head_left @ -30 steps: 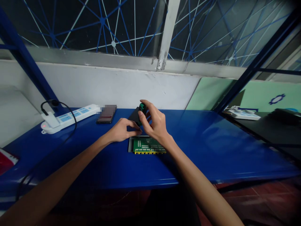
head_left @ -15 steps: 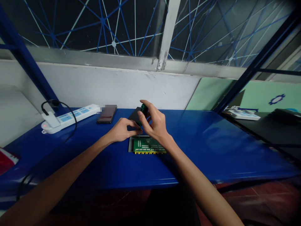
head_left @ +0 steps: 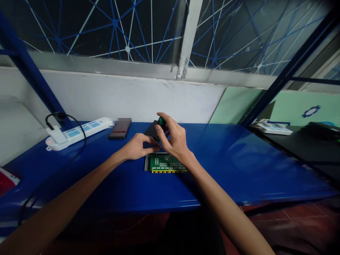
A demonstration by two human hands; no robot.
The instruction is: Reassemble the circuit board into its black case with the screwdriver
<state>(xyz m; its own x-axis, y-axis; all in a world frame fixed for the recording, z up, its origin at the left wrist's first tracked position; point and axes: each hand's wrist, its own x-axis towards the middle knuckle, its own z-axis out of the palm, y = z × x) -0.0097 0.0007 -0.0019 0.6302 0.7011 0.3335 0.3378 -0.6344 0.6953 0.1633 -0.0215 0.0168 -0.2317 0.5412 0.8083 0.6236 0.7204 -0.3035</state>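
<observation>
A green circuit board (head_left: 168,163) with a row of yellow connectors along its near edge lies in a grey metal tray (head_left: 147,163) on the table. My right hand (head_left: 174,136) is closed around the green and black handle of a screwdriver (head_left: 161,124), held upright above the board's far left part. The thin shaft points down to the board; its tip is too small to make out. My left hand (head_left: 138,146) pinches at the shaft with thumb and forefinger, just above the board's far edge. Behind the hands lies a black flat object (head_left: 151,129), partly hidden.
A white power strip (head_left: 79,134) with a plugged-in adapter and black cable (head_left: 84,138) is at the left of the blue table (head_left: 225,163). Beside it lies a phone (head_left: 120,128). A red and white object (head_left: 7,180) sits at the left edge.
Both hands keep nearly the same pose around the screwdriver. The whole view has shifted very slightly; the board and tray stay where they were.
</observation>
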